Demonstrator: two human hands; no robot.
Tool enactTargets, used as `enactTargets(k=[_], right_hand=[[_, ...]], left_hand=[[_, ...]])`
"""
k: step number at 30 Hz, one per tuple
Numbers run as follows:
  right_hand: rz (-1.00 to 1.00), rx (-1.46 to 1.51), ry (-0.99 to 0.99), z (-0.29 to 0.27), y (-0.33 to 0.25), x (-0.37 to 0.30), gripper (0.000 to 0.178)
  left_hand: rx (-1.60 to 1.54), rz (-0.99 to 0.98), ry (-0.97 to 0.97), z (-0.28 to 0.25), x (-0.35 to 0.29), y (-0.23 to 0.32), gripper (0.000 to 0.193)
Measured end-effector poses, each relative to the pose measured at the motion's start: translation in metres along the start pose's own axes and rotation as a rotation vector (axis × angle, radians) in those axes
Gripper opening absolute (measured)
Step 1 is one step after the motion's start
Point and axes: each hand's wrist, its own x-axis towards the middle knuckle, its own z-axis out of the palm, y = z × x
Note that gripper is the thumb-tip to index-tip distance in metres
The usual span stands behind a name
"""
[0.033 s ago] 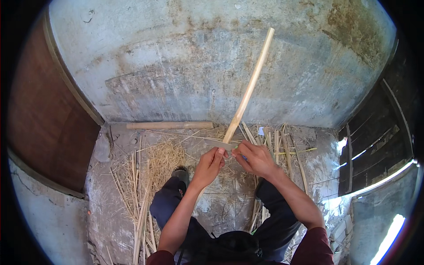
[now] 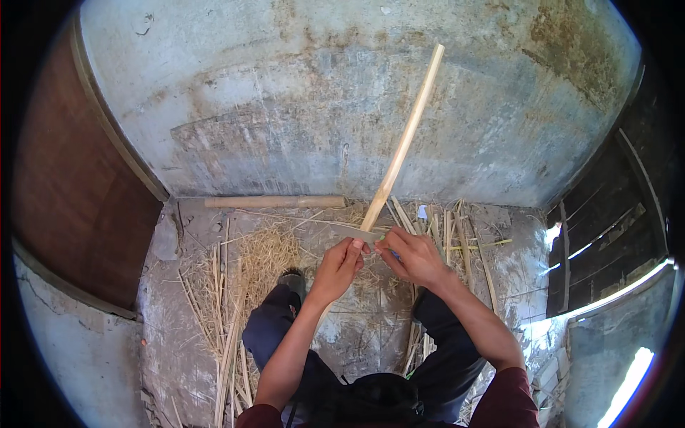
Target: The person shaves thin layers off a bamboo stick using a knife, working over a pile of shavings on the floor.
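Note:
A long pale bamboo strip (image 2: 408, 135) slants up and away from my hands, a joint showing in its lower part. My left hand (image 2: 338, 269) is closed around its near part, the thumb pressed up by a flat metal knife blade (image 2: 351, 232). That blade lies crosswise over the strip. My right hand (image 2: 412, 255) is closed at the blade's right end, gripping the knife; the fingers hide most of the handle. Both hands are close together above the floor, between my knees.
Loose shavings (image 2: 267, 257) and several thin strips (image 2: 230, 349) litter the floor at left. More split strips (image 2: 464, 242) lie at right. A bamboo pole (image 2: 275, 202) rests along the foot of the stained wall (image 2: 285, 128). A brown panel (image 2: 85, 185) stands at left.

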Motion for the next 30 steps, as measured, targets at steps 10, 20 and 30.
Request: enactTargets(k=[10,20,30], right_hand=[[0.055,0.068,0.016,0.005,-0.011,0.005,0.015],[0.04,0.126,0.009,0.008,-0.009,0.002,0.015],[0.023,0.01,-0.009,0.007,-0.016,0.004,0.015]], left_hand=[[-0.03,0.029,-0.03,-0.01,-0.006,0.005,0.047],[0.087,0.055,0.026,-0.006,-0.011,0.007,0.049],[0.118,0.109,0.126,0.001,-0.007,-0.006,0.05]])
